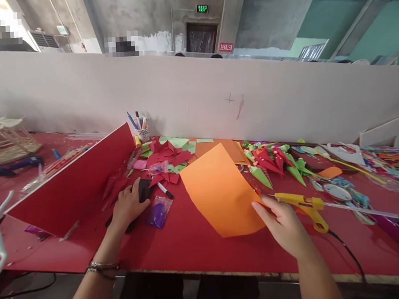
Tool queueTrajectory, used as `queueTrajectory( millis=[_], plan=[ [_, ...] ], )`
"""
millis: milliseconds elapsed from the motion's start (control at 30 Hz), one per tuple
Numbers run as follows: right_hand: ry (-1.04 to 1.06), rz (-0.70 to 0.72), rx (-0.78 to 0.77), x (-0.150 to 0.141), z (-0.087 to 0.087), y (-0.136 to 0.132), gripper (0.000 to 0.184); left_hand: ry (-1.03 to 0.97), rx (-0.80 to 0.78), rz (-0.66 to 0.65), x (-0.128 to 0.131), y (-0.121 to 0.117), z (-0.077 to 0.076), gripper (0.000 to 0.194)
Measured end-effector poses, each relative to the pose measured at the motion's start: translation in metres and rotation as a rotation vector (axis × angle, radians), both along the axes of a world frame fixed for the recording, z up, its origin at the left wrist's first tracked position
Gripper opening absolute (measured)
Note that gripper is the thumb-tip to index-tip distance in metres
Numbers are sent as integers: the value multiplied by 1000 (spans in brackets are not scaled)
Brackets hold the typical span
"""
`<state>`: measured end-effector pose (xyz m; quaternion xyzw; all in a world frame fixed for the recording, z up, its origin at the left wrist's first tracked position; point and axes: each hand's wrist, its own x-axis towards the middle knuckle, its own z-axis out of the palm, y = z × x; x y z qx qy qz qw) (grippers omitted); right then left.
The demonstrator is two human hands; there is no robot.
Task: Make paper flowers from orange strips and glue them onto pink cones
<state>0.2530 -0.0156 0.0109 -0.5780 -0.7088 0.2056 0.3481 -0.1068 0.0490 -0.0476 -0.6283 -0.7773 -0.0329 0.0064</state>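
Observation:
An orange sheet of paper (222, 193) is pinched at its lower right corner by my right hand (280, 221), tilted above the red tabletop. My left hand (130, 204) lies across a flat black object (145, 189), thumb on one side and fingers over the other; most of it is hidden, and its kind is unclear. Close to my left hand are a small clear bag with purple contents (158, 212), a black-and-white marker (164, 190) and red paper pieces (168, 154). A yellow hot glue gun (302, 202) with a clear glue stick lies right beside my right hand.
A red board (81, 187) leans at left, near a stick-built frame (8, 139). A pen cup (143, 133) stands at the back. Red and green paper cones (273, 159) are piled right of centre. The glue gun's cord (350, 248) crosses the front edge. A white partition (183, 92) rises behind.

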Motion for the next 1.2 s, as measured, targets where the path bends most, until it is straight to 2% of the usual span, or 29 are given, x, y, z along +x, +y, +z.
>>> queueTrajectory(
  millis=[100, 233, 333, 400, 467, 500, 567, 600, 667, 733, 800, 867, 933, 1000, 1100, 1200],
  plan=[
    [147, -33, -97, 5, -17, -16, 27, 14, 18, 24, 2, 3, -2, 75],
    [320, -66, -241, -1, -39, -24, 33, -44, -26, 30, 1, 6, 2, 77],
    [422, -80, -288, -9, -52, -21, 39, -169, 122, -46, 11, -4, 13, 78],
    [466, -68, -282, -14, -60, -17, 39, -418, 235, -255, 28, -21, 20, 78],
    [481, -68, -264, -17, -66, -14, 39, -844, 91, -556, 49, -41, 22, 71],
    [486, -72, -250, -18, -68, -12, 39, -1015, 49, -641, 59, -51, 21, 77],
    [502, -78, -210, -21, -70, -9, 41, -1198, -6, -728, 76, -65, 18, 88],
    [510, -75, -184, -23, -70, -9, 42, -1218, -9, -709, 81, -69, 17, 82],
    [503, -61, -117, -25, -68, -8, 40, -1127, 17, -652, 87, -74, 21, 57],
    [441, -40, -25, -24, -63, -9, 35, -983, 68, -668, 86, -76, 30, 37],
    [320, 40, 56, -22, -56, -11, 30, -887, 76, -799, 83, -77, 40, 31],
    [171, 159, 87, -17, -52, -13, 30, -821, 36, -929, 81, -79, 44, 31],
    [62, 273, 56, -12, -52, -15, 28, -758, 1, -966, 79, -81, 37, 29],
    [9, 352, -17, -9, -57, -17, 25, -699, -75, -979, 80, -84, 25, 29],
    [-43, 427, -130, -8, -67, -20, 23, -649, -189, -990, 82, -88, 8, 30],
    [-68, 496, -147, -9, -72, -22, 24, -640, -211, -991, 83, -92, -1, 35]
  ],
)
